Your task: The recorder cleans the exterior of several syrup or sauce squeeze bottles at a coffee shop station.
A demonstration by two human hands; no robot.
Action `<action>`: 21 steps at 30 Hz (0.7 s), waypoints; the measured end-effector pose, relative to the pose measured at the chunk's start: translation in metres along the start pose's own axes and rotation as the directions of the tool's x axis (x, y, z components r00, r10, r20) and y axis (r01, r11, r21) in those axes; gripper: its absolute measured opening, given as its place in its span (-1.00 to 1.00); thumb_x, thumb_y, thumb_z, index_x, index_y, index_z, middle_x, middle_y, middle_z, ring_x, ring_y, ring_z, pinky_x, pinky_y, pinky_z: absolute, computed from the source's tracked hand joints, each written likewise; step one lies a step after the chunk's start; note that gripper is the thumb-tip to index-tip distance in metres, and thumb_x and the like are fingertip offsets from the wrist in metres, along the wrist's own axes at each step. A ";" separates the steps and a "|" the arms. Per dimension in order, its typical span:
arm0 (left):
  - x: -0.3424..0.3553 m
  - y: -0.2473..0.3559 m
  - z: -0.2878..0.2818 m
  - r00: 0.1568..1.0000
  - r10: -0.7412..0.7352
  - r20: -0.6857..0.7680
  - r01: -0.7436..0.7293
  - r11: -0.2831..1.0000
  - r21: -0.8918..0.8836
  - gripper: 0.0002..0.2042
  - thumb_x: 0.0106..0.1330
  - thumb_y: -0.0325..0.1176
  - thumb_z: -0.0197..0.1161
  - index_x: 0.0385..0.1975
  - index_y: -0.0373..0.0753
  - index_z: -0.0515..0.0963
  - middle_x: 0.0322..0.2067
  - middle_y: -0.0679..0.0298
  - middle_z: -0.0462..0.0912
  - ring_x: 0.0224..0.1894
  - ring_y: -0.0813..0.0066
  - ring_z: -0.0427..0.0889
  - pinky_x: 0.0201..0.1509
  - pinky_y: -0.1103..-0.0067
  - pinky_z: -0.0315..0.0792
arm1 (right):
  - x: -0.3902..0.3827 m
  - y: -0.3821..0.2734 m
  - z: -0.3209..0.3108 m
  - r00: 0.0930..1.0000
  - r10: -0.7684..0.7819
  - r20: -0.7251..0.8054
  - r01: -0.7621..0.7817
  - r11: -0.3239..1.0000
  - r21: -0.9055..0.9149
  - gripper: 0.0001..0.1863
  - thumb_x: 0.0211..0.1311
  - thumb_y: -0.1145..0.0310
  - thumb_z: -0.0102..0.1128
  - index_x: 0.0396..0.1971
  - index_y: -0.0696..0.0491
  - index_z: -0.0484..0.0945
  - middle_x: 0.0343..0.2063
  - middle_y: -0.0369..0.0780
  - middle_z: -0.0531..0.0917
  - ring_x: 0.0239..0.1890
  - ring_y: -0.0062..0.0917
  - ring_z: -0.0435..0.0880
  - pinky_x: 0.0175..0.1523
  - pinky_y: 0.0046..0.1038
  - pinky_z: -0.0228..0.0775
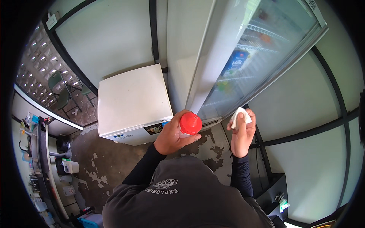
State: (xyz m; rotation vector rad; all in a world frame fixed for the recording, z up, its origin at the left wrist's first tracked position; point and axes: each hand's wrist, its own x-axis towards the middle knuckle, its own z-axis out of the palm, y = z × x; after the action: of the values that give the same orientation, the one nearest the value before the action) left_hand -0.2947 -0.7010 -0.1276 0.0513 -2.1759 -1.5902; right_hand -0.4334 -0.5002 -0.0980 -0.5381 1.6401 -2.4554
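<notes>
My left hand (174, 135) is wrapped round a squeeze bottle with a red screw cap (191, 122). The cap points up toward me, and most of the bottle's body is hidden beneath it and by my fingers. In my right hand (242, 135), a folded white cloth or tissue (241, 117) is pinched between thumb and fingers; I cannot tell which material it is. Just beyond both hands stands an upright fridge with a glass door (228, 81). Neither the bottle nor the white piece touches the glass.
A white chest freezer (133, 98) stands left of the fridge. Farther left are folding chairs (61, 91) and a cluttered counter (42, 152). A milk carton (236, 60) shows behind the fridge glass. At the lower right is a black cabinet (274, 190). The floor (114, 159) has worn patches.
</notes>
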 end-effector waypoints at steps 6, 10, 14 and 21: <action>0.004 0.010 0.001 0.991 0.121 0.062 -0.116 0.990 -0.081 -0.21 0.13 -0.18 0.67 0.31 -0.29 0.37 0.09 0.10 0.64 0.14 0.19 0.68 0.24 0.41 0.51 | -0.003 -0.027 0.005 0.960 0.039 0.278 -0.080 0.988 0.136 -0.82 0.49 0.37 0.24 -0.04 0.05 0.47 -0.23 -0.29 0.56 -0.28 -0.64 0.54 -0.18 -0.48 0.45; 0.007 0.022 -0.002 0.961 0.241 0.138 -0.252 0.966 0.067 -0.13 0.01 -0.10 0.73 0.29 -0.29 0.40 0.13 0.04 0.65 0.10 0.01 0.72 0.16 0.32 0.60 | -0.008 -0.066 0.010 0.858 -0.154 0.490 0.353 0.870 -0.345 -0.82 0.21 0.49 0.52 -0.25 0.09 0.66 -0.38 -0.34 0.56 -0.40 -0.66 0.50 -0.27 -0.55 0.33; 0.010 0.030 -0.002 0.942 0.289 0.173 -0.314 0.940 0.136 -0.10 -0.04 0.02 0.74 0.25 -0.29 0.43 0.10 0.04 0.67 0.04 -0.01 0.74 0.11 0.29 0.63 | -0.010 -0.100 0.023 0.682 -0.254 0.686 0.678 0.573 -0.461 -0.68 -0.02 0.54 0.61 -0.20 0.06 0.78 -0.43 -0.29 0.60 -0.44 -0.54 0.61 -0.38 -0.47 0.41; 0.014 0.036 -0.002 0.869 0.471 0.153 -0.495 0.818 0.293 -0.08 -0.06 0.00 0.74 0.24 -0.34 0.39 0.02 0.01 0.69 -0.04 -0.01 0.75 0.02 0.26 0.64 | -0.006 -0.116 0.038 0.585 -0.198 0.786 0.780 0.401 -0.480 -0.69 -0.08 0.44 0.64 -0.25 0.05 0.84 -0.46 -0.31 0.58 -0.51 -0.56 0.56 -0.46 -0.49 0.34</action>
State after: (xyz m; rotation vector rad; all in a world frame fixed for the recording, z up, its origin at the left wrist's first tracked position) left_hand -0.2987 -0.6946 -0.0892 -0.4379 -2.2472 -0.9545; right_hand -0.4048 -0.4856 0.0200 -2.0536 2.3768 -1.1798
